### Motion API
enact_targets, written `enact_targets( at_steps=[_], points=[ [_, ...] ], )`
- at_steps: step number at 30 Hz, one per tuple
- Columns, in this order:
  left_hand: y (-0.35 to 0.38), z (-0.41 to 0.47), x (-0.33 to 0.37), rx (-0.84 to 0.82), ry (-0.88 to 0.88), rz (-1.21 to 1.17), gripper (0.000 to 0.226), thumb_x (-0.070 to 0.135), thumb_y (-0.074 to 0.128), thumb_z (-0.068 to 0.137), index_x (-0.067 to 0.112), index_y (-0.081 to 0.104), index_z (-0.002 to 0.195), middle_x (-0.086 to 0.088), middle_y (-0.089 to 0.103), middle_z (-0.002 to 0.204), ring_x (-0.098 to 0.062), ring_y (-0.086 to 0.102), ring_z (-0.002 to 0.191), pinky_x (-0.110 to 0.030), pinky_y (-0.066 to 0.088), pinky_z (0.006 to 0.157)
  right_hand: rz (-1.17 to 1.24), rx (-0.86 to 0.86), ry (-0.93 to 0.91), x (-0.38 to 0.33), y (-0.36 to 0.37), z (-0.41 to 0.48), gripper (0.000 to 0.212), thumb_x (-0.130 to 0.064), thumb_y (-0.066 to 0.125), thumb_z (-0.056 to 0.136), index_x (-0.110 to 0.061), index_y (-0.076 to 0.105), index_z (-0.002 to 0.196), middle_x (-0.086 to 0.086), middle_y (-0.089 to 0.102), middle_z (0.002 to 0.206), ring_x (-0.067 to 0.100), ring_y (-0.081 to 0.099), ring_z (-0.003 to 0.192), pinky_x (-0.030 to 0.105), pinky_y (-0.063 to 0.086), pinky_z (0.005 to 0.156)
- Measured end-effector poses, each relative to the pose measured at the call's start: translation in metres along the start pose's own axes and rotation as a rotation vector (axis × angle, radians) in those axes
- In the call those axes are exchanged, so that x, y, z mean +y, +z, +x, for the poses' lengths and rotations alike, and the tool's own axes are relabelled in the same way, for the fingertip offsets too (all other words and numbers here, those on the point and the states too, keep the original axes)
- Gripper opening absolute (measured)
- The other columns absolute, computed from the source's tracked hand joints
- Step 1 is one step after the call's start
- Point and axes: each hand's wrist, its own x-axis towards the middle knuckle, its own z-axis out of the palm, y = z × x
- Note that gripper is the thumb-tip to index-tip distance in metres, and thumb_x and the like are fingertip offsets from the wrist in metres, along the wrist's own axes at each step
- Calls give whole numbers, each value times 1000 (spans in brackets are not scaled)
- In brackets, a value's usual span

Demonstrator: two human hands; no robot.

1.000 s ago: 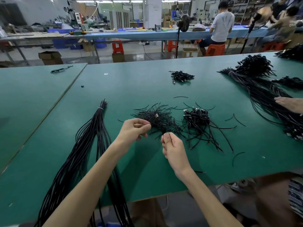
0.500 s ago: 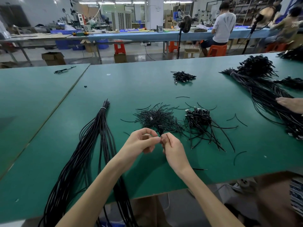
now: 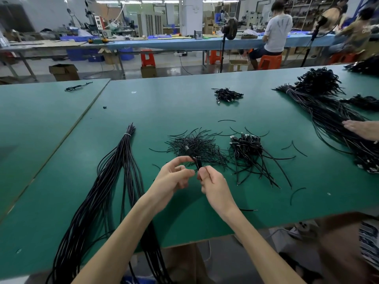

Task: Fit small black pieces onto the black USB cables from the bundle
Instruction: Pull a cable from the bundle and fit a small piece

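My left hand (image 3: 174, 177) and my right hand (image 3: 213, 183) meet just above the green table (image 3: 184, 103), in front of a loose pile of thin black pieces (image 3: 196, 144). Between the fingertips of both hands stands a short black USB cable (image 3: 194, 158) with its plug end pointing up and away. My right hand grips its lower part; my left thumb and forefinger pinch it near the plug. A long tied bundle of black cables (image 3: 106, 181) lies to the left and hangs over the near edge. A heap of short USB cables (image 3: 248, 146) lies to the right.
Another person's hand (image 3: 363, 130) rests on a big cable bundle (image 3: 328, 117) at the right. A small cable heap (image 3: 227, 94) lies farther back. Loose black strands (image 3: 297, 193) are scattered at the right. People sit at a blue bench (image 3: 164, 44) behind.
My left hand came in from the pile to meet my right hand. Both hands now hold one cable raised slightly, its plug end showing above the fingers.
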Motion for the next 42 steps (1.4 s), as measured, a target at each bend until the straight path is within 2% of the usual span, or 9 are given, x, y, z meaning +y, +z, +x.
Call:
enact_targets(
  at_steps=[7,11,20,23,27,30,32,35,42],
  points=[
    [-1,-3,-5,1,-4,33,51,13,77,78,6,61,126,-1,45,64,-12,39,51,-25,37,54,18,-33,-3,-2,0,-2,36,-31,42,111,-20,56,80,-17,44,58,6,34,55,33,32,57],
    [0,-3,-3,-5,1,109,51,15,76,80,11,67,130,-12,48,77,-12,35,51,-24,37,53,25,-39,2,-4,0,-3,36,-30,41,112,-19,56,81,-6,42,65,12,35,60,39,32,58],
    [-4,-4,9,-16,60,322,38,11,79,87,40,78,112,-9,49,73,-12,40,52,-22,40,51,41,-54,17,-5,2,-2,38,-32,40,112,-17,49,78,-2,41,69,16,35,65,41,31,61],
    [-11,-7,7,-49,20,240,48,15,83,85,25,69,130,-4,57,76,-14,49,60,-24,43,57,106,-93,36,-5,0,-2,39,-31,39,112,-18,47,77,-14,37,60,7,30,55,25,29,51],
    [-18,-7,7,-149,31,199,52,14,78,88,20,64,137,-5,65,104,-21,53,84,-26,43,63,141,-135,36,-9,-1,-4,39,-27,38,113,-14,49,78,-17,39,56,1,30,49,15,27,47],
    [-21,-6,12,-282,25,191,56,14,74,94,31,58,144,-13,66,120,-21,55,99,-31,45,88,208,-160,52,-11,-3,-5,38,-26,38,113,-11,50,79,-11,34,58,6,26,48,17,24,44],
    [-20,-3,14,-384,31,171,62,8,70,96,29,51,150,-10,60,143,-22,56,124,-37,40,111,247,-179,65,-11,-6,-6,38,-27,39,113,-12,49,79,-10,32,57,7,24,47,18,22,43],
    [-18,1,15,-489,56,149,72,-1,67,95,26,41,157,3,41,162,-23,39,148,-47,28,121,292,-227,95,-11,-8,-5,38,-28,40,112,-13,49,79,-12,32,55,8,22,45,19,21,42],
    [-17,0,13,-353,123,273,54,19,78,91,26,58,141,-3,63,141,-27,58,129,-32,47,106,327,-237,130,-12,-10,-5,35,-24,40,112,-12,45,80,-11,28,55,8,20,43,20,18,41]
  ],
)
